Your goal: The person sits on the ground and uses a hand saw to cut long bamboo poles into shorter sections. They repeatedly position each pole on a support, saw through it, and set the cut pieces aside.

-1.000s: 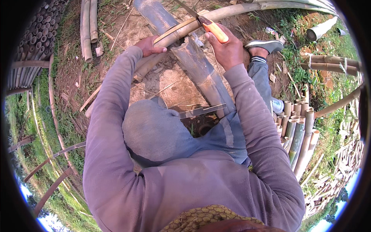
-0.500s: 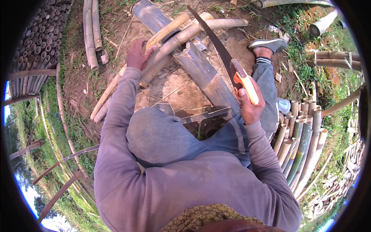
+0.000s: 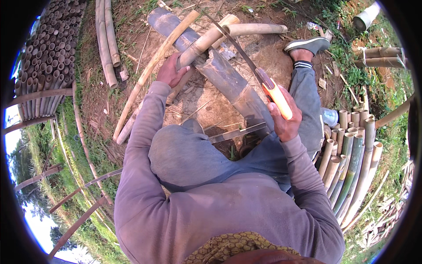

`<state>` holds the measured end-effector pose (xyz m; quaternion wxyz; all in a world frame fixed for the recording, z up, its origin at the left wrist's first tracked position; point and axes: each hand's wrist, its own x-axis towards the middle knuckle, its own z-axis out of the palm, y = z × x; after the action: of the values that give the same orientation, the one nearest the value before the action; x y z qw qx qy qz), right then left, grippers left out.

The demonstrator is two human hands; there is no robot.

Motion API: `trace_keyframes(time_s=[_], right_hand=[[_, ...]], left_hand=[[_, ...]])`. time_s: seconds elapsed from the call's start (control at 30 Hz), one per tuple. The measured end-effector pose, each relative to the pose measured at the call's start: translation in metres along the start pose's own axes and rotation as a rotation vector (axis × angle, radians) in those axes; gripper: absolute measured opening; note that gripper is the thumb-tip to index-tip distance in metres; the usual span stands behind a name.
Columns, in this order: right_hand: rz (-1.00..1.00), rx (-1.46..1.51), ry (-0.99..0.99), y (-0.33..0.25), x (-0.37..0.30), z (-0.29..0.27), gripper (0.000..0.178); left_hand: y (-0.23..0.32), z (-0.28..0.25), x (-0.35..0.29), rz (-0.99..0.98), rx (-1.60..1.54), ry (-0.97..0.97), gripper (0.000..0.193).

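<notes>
I am gripping a bamboo pole (image 3: 206, 40) in my left hand (image 3: 170, 72) at upper centre, and my right hand (image 3: 285, 118) is closing around the orange handle of a long knife (image 3: 246, 61) crossing it. If the blade is slipping off the round pole, it could be cutting my left fingers. I am seeing no labels or signs.

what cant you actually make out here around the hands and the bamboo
Head view only:
- Left hand: palm and fingertips hidden behind the bamboo pole it grips.
- Saw: teeth too small to see.
- Right hand: its fingers hide part of the orange handle.
- Person's left foot: hidden under the knee.
</notes>
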<state>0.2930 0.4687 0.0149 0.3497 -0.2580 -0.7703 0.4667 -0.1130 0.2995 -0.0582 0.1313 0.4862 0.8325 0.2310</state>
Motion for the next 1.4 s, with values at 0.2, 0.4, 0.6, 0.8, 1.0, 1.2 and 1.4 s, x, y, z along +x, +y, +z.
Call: trace_keyframes(time_s=[0.2, 0.4, 0.6, 0.8, 1.0, 1.2, 1.4], right_hand=[[0.089, 0.047, -0.025, -0.001, -0.005, 0.001, 0.050], [0.067, 0.076, -0.002, -0.004, -0.002, 0.014, 0.047], [0.086, 0.281, 0.086, 0.007, 0.092, 0.083, 0.046], [0.092, 0.131, 0.082, -0.002, -0.005, 0.035, 0.048], [0.132, 0.252, 0.107, 0.021, 0.050, 0.081, 0.046], [0.110, 0.096, 0.063, 0.060, 0.103, 0.111, 0.049], [0.051, -0.369, -0.270, 0.086, 0.056, 0.033, 0.068]], left_hand=[[0.026, 0.013, -0.009, -0.144, 0.169, 0.070, 0.057], [0.018, 0.018, 0.002, -0.192, 0.334, 0.047, 0.049], [0.025, 0.015, 0.012, -0.218, 0.335, 0.002, 0.048], [0.028, 0.016, 0.003, -0.270, 0.324, -0.017, 0.048], [0.028, 0.015, 0.004, -0.286, 0.312, -0.051, 0.050], [0.033, 0.001, 0.014, -0.334, 0.273, -0.131, 0.054], [0.014, -0.016, 0.002, -0.185, 0.129, -0.175, 0.057]])
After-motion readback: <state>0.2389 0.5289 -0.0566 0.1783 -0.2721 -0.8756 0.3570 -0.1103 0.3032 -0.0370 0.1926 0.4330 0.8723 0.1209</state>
